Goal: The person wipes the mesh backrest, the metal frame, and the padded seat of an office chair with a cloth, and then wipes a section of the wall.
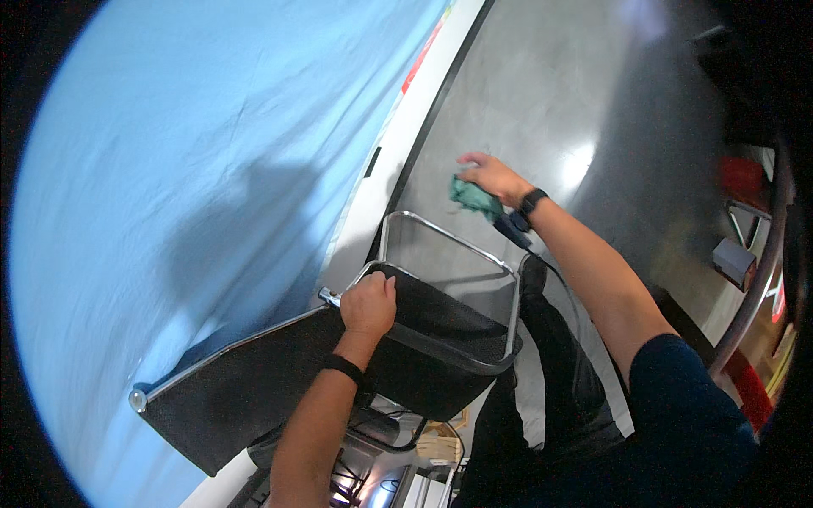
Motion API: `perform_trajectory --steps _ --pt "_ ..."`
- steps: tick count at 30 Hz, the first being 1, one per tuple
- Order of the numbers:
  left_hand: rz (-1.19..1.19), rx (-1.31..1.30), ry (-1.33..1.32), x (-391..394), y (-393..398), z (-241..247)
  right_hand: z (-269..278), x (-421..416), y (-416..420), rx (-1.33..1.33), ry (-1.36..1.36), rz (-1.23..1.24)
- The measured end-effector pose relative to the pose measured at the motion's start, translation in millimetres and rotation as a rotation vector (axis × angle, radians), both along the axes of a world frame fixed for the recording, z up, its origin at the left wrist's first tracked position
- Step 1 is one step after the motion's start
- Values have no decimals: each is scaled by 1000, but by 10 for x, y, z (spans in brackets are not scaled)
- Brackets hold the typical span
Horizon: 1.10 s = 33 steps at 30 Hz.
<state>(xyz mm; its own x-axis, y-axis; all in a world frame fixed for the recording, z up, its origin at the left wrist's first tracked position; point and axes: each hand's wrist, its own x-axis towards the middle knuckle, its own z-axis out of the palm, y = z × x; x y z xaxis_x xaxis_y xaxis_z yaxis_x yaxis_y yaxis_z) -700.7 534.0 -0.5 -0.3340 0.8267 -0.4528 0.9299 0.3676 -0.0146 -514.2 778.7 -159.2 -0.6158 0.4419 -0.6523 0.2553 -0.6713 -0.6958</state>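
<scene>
My left hand (369, 302) grips the metal frame of a black mesh chair (438, 311), beside the joint where its tubes meet. The chair has a chromed tubular frame (454, 236) and lies tilted in front of me, with a long black panel (241, 381) stretching to the left. Above and to the right of the frame, my right hand (492, 181) holds a crumpled green cloth (473, 195) by its upper side. A dark object with a cable (512, 230) hangs just below the cloth and wrist; what it is cannot be told.
A light blue fabric sheet (190, 159) hangs along the left, by a white strip (419, 108) edged in black. Grey floor (508, 95) lies beyond the chair. A small grey box (733, 261) and a curved rail (752, 311) are at the right; a wooden item (439, 442) is below.
</scene>
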Motion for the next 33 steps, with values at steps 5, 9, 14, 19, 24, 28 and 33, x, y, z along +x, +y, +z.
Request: perform_trajectory --steps 5,9,14,19,24,28,33 --pt "67 -40 -27 -45 -24 -17 -69 -1065 213 81 85 -17" --pt "55 17 -45 -59 -30 -57 30 -1448 442 -159 291 -217" --pt "18 3 -21 -53 -28 -46 526 -1646 597 -13 438 -152" --pt "15 -22 -9 -44 1 -33 680 -1655 746 3 531 -134" --pt "36 -56 29 -32 -19 -13 615 -1585 624 60 365 -80" --pt "31 27 -18 -49 -28 -40 120 -1499 500 -207 295 -125" --pt "11 32 -23 -50 49 -72 -271 -1680 539 -232 440 -260"
